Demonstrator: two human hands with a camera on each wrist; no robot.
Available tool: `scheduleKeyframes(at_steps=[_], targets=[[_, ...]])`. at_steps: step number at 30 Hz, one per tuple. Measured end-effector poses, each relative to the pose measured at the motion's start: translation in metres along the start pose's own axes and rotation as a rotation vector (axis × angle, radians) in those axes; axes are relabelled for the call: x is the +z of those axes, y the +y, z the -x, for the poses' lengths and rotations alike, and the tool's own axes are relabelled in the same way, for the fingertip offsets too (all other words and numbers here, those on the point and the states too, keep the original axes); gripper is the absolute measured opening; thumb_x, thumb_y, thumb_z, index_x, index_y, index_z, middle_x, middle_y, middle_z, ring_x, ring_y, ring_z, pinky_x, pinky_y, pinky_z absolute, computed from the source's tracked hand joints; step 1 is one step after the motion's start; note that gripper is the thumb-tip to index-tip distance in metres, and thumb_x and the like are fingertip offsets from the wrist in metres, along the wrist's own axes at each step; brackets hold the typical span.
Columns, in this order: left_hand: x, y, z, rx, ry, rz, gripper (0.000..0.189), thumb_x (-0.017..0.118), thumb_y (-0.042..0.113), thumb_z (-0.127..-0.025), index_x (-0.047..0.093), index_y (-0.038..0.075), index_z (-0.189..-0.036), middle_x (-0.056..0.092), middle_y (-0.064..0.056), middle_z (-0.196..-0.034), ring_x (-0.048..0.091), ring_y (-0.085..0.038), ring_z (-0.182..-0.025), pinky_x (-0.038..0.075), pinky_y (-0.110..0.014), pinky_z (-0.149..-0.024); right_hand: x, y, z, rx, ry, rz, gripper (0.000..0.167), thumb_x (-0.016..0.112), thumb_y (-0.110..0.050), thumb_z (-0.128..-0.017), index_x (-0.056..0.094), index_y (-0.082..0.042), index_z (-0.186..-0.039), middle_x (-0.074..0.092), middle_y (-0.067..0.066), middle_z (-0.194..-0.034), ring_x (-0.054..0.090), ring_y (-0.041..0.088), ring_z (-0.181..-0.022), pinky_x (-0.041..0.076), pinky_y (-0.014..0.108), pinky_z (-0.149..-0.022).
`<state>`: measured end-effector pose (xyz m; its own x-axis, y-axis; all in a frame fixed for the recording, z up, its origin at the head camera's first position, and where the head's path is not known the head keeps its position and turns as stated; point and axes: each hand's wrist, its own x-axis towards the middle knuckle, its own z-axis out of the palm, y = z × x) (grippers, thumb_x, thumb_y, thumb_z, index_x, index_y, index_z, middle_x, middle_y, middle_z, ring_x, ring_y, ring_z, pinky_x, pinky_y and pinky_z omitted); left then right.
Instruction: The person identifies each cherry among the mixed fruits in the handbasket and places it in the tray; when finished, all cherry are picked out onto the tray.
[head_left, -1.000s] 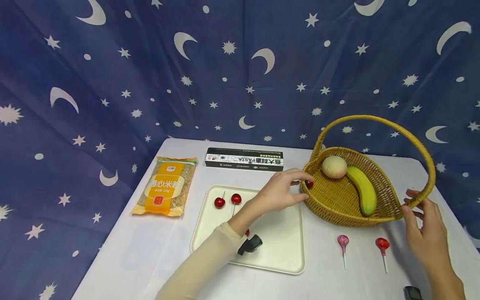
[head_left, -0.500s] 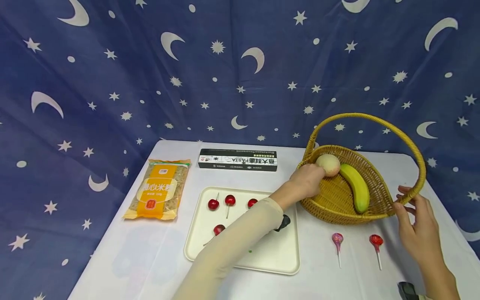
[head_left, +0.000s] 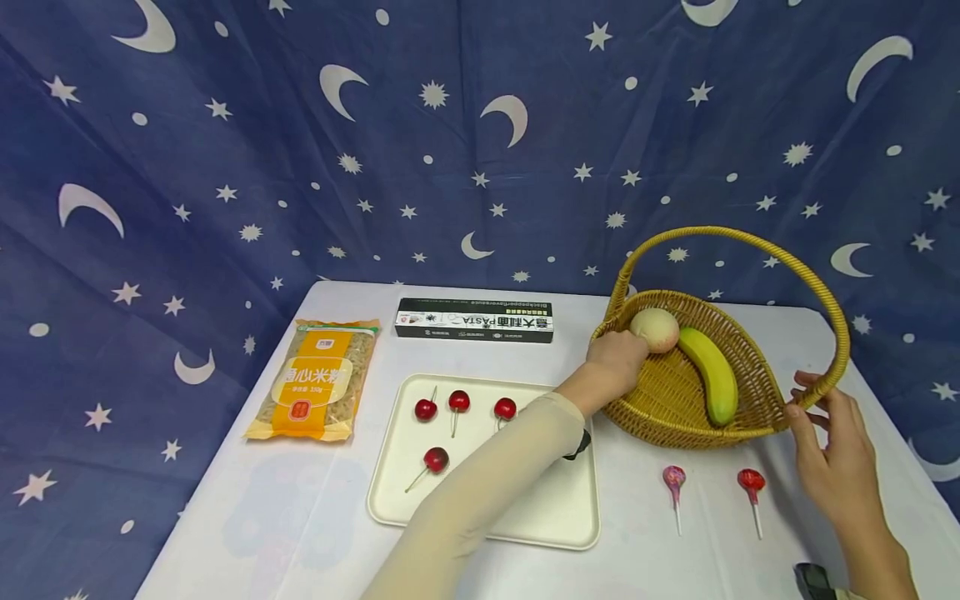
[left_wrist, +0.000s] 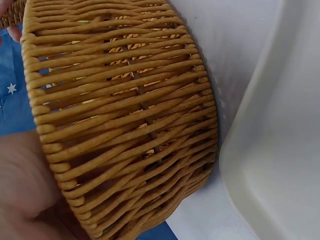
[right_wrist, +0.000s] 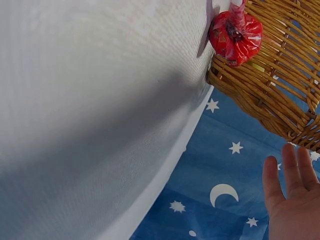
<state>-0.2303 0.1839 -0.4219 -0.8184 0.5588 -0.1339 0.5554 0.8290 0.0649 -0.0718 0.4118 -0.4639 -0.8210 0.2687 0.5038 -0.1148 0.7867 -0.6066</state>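
Observation:
My left hand (head_left: 617, 360) reaches over the left end of the yellow wicker basket (head_left: 686, 432), knuckles up. Its fingertips are hidden inside, and I cannot tell what they hold. In the left wrist view, the basket's woven wall (left_wrist: 125, 105) covers part of this hand (left_wrist: 25, 185). A round, pale peach-like fruit (head_left: 655, 330) lies just beyond it, and a banana (head_left: 711, 375) lies farther right in the basket. At the other end, my right hand (head_left: 838, 450) holds the basket near the handle's base, thumb in front. The right wrist view shows its fingertips at the rim.
Several cherries (head_left: 437, 459) lie on the cream tray (head_left: 540, 533), partly under my left forearm. Two lollipops, one pink (head_left: 674, 477) and one red (head_left: 751, 481), lie before the basket. A black pasta box (head_left: 474, 320) and an orange-labelled food bag (head_left: 315, 379) stand behind and left.
My left hand has gone from the basket's left rim, with a red cherry at its fingers, to farther inside, then drawn slightly back. The cherry there is out of sight. My right hand stays put.

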Motion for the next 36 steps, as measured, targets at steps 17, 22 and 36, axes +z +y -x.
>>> scheduleKeyframes(at_steps=[17, 22, 36], targets=[[0.002, 0.001, -0.005, 0.009, -0.030, 0.074, 0.008, 0.070, 0.022, -0.103, 0.073, 0.028, -0.108, 0.076, 0.010, -0.111, 0.072, -0.009, -0.095, 0.060, -0.024, -0.078, 0.001, -0.001, 0.002, 0.019, 0.003, 0.021, 0.049, 0.058, -0.009, -0.109, 0.048, -0.013, -0.157, 0.047, -0.023, -0.139, 0.032, -0.028, -0.125, 0.027, -0.009, -0.101], [0.000, -0.006, -0.004, 0.083, 0.012, 0.234, 0.004, 0.076, 0.020, -0.098, 0.076, 0.023, -0.098, 0.075, 0.009, -0.100, 0.066, -0.008, -0.085, 0.052, -0.021, -0.073, 0.000, -0.002, 0.001, 0.008, 0.009, 0.010, 0.048, 0.058, -0.008, -0.109, 0.049, -0.011, -0.156, 0.039, -0.039, -0.134, 0.034, -0.027, -0.125, 0.028, -0.009, -0.100], [-0.003, -0.021, 0.005, 0.202, 0.009, 1.122, 0.026, 0.091, 0.016, -0.086, 0.083, 0.009, -0.110, 0.082, 0.000, -0.106, 0.063, 0.003, -0.088, 0.050, -0.012, -0.079, 0.001, 0.000, 0.001, 0.015, -0.004, 0.024, 0.050, 0.059, -0.010, -0.109, 0.047, -0.012, -0.157, 0.040, -0.035, -0.142, 0.033, -0.027, -0.125, 0.027, -0.009, -0.100]])
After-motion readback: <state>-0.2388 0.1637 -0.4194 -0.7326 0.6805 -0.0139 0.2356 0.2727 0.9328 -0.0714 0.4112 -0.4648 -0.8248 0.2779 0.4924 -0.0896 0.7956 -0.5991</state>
